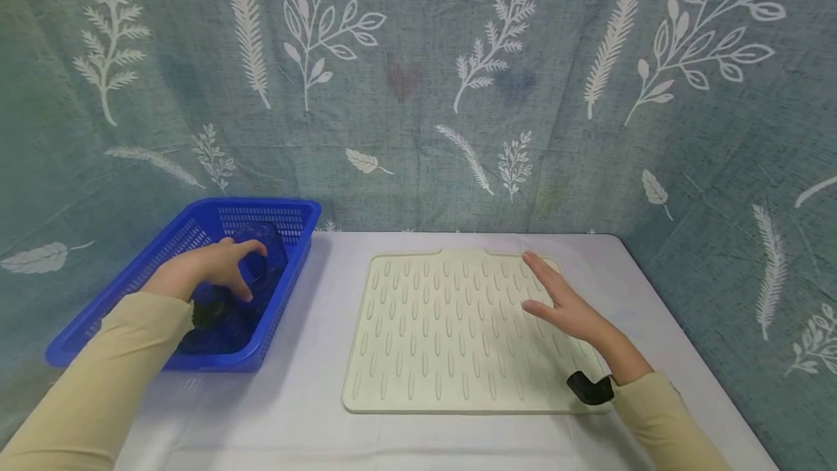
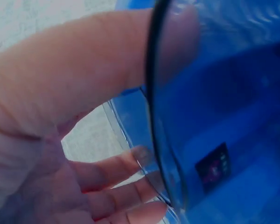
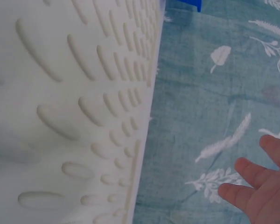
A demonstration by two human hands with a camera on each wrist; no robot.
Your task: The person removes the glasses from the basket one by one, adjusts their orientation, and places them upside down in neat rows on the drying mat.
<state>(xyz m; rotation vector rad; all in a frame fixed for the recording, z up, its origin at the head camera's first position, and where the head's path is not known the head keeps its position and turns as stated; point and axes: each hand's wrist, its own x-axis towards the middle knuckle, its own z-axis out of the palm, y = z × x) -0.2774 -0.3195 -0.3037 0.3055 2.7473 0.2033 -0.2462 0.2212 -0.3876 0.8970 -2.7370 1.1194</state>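
At the left, my left hand (image 1: 219,265) reaches into a blue plastic basket (image 1: 285,325), thumb and forefinger spread wide apart. Clear, rounded vessels (image 1: 269,242) lie inside, tinted by the blue; their exact kind is hard to tell. In the left wrist view the thumb crosses the rim of a clear vessel (image 2: 252,107), its tip showing through the wall, while the other fingers are near the lower rim. A small dark label (image 2: 213,168) shows through it. My right hand (image 1: 565,300) hovers over the cream ridged drying mat (image 1: 428,333), fingers extended, holding nothing.
A white-covered table (image 1: 307,413) bears the basket and the mat. Behind and on the right hangs a grey-green cloth (image 1: 418,166) with white leaf prints. A black strap piece (image 1: 590,388) sits at the right wrist.
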